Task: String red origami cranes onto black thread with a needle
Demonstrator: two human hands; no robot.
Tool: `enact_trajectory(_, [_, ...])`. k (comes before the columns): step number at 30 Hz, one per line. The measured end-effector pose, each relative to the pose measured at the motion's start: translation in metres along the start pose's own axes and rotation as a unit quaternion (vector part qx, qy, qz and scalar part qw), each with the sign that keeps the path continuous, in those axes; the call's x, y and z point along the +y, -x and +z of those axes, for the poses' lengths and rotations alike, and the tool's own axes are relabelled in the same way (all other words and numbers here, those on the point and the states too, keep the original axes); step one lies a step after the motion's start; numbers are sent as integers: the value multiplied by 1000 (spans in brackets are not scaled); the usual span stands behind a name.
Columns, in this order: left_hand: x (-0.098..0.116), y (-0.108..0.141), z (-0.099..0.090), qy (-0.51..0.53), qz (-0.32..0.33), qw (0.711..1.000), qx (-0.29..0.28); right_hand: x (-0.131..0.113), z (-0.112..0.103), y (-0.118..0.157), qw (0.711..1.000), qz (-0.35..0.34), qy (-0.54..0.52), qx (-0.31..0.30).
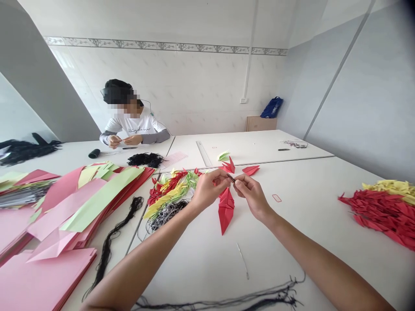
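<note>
- Our left hand (207, 190) and right hand (252, 195) both pinch one slim dark rod (231, 177), fingers closed.
- One folded red origami crane (226, 210) lies just below them on the smooth white bench (194, 276).
- One thin metal needle (242, 260) lies nearby.
- Stiff pink paper sheets (39, 280) stack at left, beside a wavy strand of black thread (112, 242).

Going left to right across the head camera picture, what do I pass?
Pink paper stack → black thread → small origami pile → left hand → right hand → big red-and-yellow origami pile
</note>
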State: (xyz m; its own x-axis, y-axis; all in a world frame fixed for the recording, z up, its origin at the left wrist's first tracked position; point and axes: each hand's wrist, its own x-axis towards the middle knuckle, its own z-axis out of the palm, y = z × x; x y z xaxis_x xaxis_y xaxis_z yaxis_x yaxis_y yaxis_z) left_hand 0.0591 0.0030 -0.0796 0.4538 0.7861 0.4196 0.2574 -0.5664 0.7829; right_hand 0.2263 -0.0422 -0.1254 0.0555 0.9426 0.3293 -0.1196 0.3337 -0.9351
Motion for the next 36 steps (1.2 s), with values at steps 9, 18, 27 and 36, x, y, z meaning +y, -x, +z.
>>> enact_trajectory(9, [10,-5,-20,23,-27,999,-15,21,-22,-13,976,-15,194,96])
enact_trajectory(18, [43,-9,-53,120,13,993,16,81,-66,-19,928,13,371,46])
enact_trajectory(27, [77,-17,-64,47,67,996,20,41,-46,-17,925,-44,375,39])
enact_trajectory(36, [82,-14,-46,-11,111,994,-12,-87,21,-15,952,-236,194,-2])
